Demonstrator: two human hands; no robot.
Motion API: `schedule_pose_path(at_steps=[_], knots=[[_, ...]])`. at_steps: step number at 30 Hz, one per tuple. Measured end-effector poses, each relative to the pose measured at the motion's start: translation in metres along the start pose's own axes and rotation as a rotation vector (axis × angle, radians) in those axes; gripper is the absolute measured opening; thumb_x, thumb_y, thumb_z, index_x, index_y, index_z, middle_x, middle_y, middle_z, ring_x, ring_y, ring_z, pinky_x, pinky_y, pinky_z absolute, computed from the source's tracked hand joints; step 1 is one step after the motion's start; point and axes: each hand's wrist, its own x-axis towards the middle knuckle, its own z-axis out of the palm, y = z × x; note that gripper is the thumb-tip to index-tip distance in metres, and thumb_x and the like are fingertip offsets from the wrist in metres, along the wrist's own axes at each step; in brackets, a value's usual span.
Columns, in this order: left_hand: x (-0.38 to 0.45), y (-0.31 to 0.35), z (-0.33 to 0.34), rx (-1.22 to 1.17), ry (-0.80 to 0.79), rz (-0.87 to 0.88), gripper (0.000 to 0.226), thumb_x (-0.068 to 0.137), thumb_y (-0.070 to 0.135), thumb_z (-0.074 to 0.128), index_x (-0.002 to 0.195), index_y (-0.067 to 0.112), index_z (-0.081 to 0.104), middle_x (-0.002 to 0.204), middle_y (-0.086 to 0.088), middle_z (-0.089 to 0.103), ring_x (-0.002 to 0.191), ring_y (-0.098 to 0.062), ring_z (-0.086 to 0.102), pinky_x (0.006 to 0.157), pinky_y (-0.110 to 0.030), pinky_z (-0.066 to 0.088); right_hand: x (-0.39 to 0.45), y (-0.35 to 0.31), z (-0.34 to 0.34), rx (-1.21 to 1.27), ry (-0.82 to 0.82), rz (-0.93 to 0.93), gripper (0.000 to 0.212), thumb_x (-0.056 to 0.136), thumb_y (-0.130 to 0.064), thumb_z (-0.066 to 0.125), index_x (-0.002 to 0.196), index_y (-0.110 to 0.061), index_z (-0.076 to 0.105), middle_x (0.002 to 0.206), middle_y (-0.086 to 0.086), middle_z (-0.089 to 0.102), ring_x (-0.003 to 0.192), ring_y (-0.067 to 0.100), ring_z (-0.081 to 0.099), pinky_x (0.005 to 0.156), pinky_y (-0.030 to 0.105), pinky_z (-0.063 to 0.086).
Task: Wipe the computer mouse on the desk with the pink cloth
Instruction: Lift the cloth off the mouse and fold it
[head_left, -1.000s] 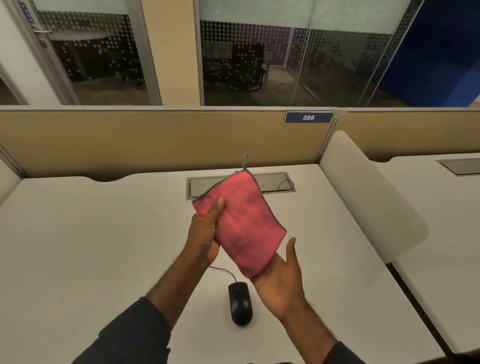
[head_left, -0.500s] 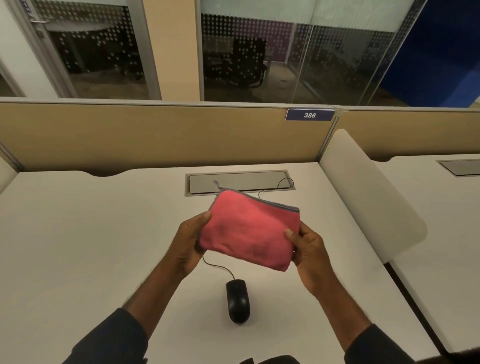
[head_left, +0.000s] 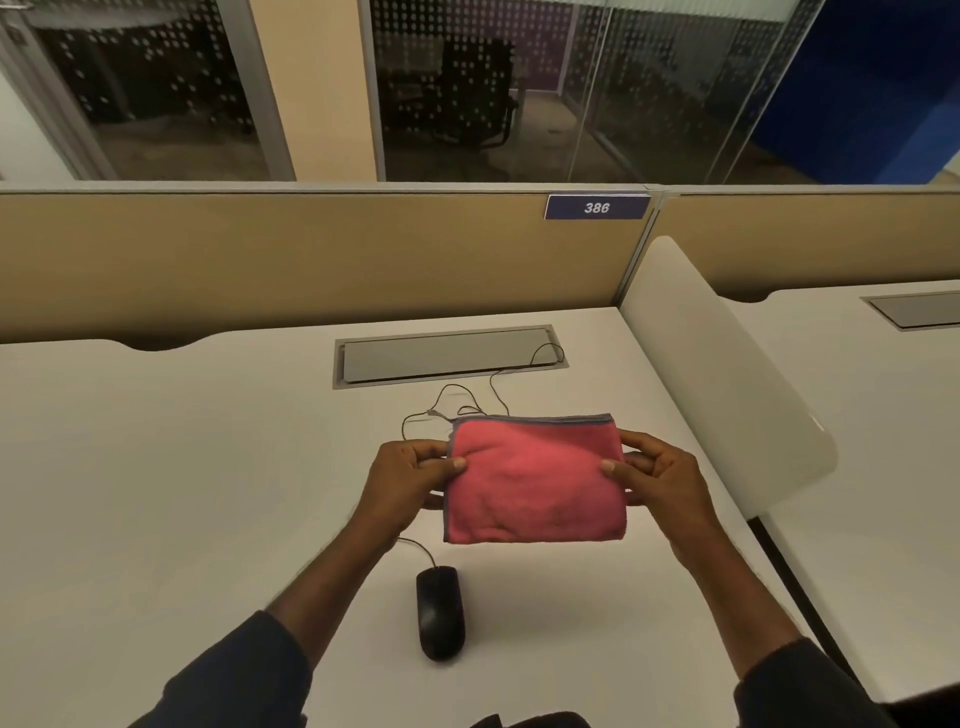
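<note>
Pinching folded cloth (head_left: 535, 480) at both side edges, left hand (head_left: 408, 480) and right hand (head_left: 660, 480); mouse (head_left: 440, 613) below fingers, untouched. Risk: wiping snags cord (head_left: 415, 545), dragging mouse.

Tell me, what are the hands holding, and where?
The pink cloth: left hand pinches its left edge, right hand pinches its right edge.

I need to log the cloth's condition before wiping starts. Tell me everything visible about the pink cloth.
The pink cloth looks like soft, fuzzy fabric with a grey stitched edge, folded into a flat rectangle. It is held level in the air above the desk, beyond the mouse and not touching it. The left hand pinches its left edge, the right hand its right edge.
</note>
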Motion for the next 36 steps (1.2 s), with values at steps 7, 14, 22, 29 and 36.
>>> schedule_pose_path(at_steps=[7, 14, 22, 29, 36], knots=[[0.053, -0.002, 0.06, -0.018, 0.021, -0.059, 0.007, 0.085, 0.009, 0.074, 0.088, 0.014, 0.076, 0.077, -0.006, 0.076, 0.067, -0.022, 0.074, 0.048, -0.029, 0.056, 0.055, 0.026, -0.047, -0.034, 0.149, 0.023, 0.036, 0.08, -0.006, 0.077, 0.115, -0.016, 0.07, 0.079, 0.016, 0.072, 0.071, 0.019, 0.069, 0.057, 0.035, 0.058], [0.139, -0.007, 0.125, -0.075, 0.076, -0.152, 0.006, 0.083, 0.003, 0.074, 0.083, 0.009, 0.074, 0.069, -0.007, 0.074, 0.06, -0.023, 0.072, 0.047, -0.032, 0.056, 0.147, 0.052, -0.094, -0.133, 0.234, -0.003, 0.033, 0.08, -0.005, 0.077, 0.111, -0.015, 0.071, 0.072, 0.003, 0.072, 0.066, 0.012, 0.067, 0.059, 0.035, 0.057], [0.234, -0.03, 0.179, -0.113, 0.148, -0.232, 0.01, 0.083, 0.0, 0.073, 0.093, -0.002, 0.073, 0.078, -0.017, 0.073, 0.058, -0.022, 0.072, 0.047, -0.034, 0.056, 0.256, 0.093, -0.129, -0.336, 0.305, 0.006, 0.03, 0.079, -0.014, 0.077, 0.108, -0.022, 0.072, 0.086, 0.003, 0.074, 0.081, 0.02, 0.069, 0.075, 0.038, 0.058], [0.289, -0.061, 0.199, -0.069, 0.204, -0.316, 0.015, 0.082, 0.004, 0.078, 0.095, 0.0, 0.073, 0.077, -0.014, 0.073, 0.056, -0.021, 0.072, 0.045, -0.033, 0.057, 0.31, 0.132, -0.128, -0.462, 0.331, 0.046, 0.026, 0.081, -0.016, 0.075, 0.107, -0.021, 0.072, 0.093, -0.001, 0.072, 0.075, 0.002, 0.062, 0.063, 0.02, 0.047], [0.311, -0.087, 0.209, -0.02, 0.214, -0.381, 0.023, 0.082, 0.007, 0.078, 0.102, -0.003, 0.072, 0.088, -0.019, 0.074, 0.071, -0.034, 0.074, 0.059, -0.046, 0.062, 0.332, 0.156, -0.126, -0.522, 0.336, 0.092, 0.024, 0.084, -0.017, 0.073, 0.107, -0.022, 0.071, 0.093, -0.006, 0.068, 0.076, 0.008, 0.061, 0.057, 0.013, 0.039]])
